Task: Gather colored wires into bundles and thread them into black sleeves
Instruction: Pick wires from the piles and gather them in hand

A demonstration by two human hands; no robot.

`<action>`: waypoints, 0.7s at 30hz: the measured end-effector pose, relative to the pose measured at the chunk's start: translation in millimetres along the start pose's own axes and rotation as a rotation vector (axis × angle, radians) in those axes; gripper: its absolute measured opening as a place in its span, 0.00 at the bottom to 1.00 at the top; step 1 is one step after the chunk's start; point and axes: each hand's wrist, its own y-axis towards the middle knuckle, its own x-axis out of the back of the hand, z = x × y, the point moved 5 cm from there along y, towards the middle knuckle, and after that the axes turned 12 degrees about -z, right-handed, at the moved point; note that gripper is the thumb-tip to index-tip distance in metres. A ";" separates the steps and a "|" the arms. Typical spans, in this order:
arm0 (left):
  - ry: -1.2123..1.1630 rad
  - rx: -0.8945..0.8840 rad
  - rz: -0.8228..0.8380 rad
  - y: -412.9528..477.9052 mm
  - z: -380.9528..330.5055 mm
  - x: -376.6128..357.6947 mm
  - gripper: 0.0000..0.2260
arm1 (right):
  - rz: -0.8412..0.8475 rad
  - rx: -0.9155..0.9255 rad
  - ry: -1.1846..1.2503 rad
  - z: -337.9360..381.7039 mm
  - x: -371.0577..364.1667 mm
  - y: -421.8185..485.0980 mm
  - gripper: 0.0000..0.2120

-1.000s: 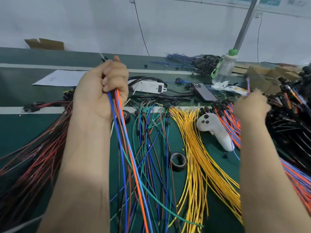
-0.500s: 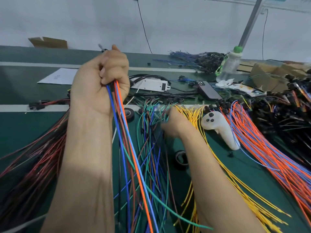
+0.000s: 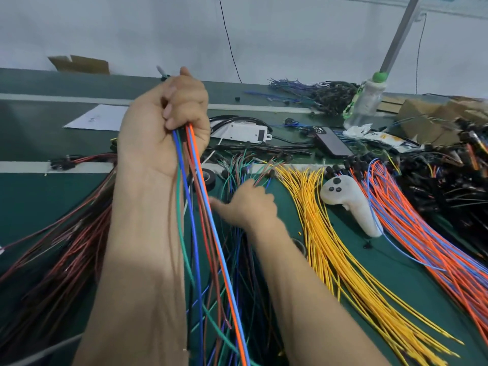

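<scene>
Blue, green, brown & orange wires (image 3: 195, 233) hang in a bunch from the left hand (image 3: 169, 122), held up off the tabletop (image 3: 31, 202). Its fingers (image 3: 184, 101) are wrapped tight round the top of the bunch. The right hand (image 3: 248, 206) is down in the mixed wire pile (image 3: 237, 167) in the middle, thumb out to the side. Its fingers are bent & hidden behind the hand, so can't tell if they hold a wire.

Looks like the gathering step: no sleeve on the bunch, & I can't pick out a black sleeve anywhere. Next move prob. needs one thin wire pinched near its end, pulled out w/o dragging others, then passed up to the left fist.

Room is tight. The hanging bunch is just left of the right hand & the yellow wires (image 3: 330, 233) just right. The tape roll (image 3: 208, 178) & white controller (image 3: 351, 202) are near. Bare tabletop is mostly far left, by the paper (image 3: 97, 117).
</scene>
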 end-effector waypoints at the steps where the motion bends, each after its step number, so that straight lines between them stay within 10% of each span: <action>1: -0.120 0.135 -0.033 0.6 4.2 -1.6 0.06 | 0.030 0.026 -0.003 6.9 -8.2 -5.9 0.48; 8: -0.444 0.371 -0.027 -3.1 16.3 -11.6 0.07 | -0.107 0.107 0.154 14.9 -8.3 2.5 0.26; 21: -0.455 0.376 0.006 -1.4 20.2 -12.7 0.06 | -0.102 0.092 0.377 24.6 -16.1 25.6 0.22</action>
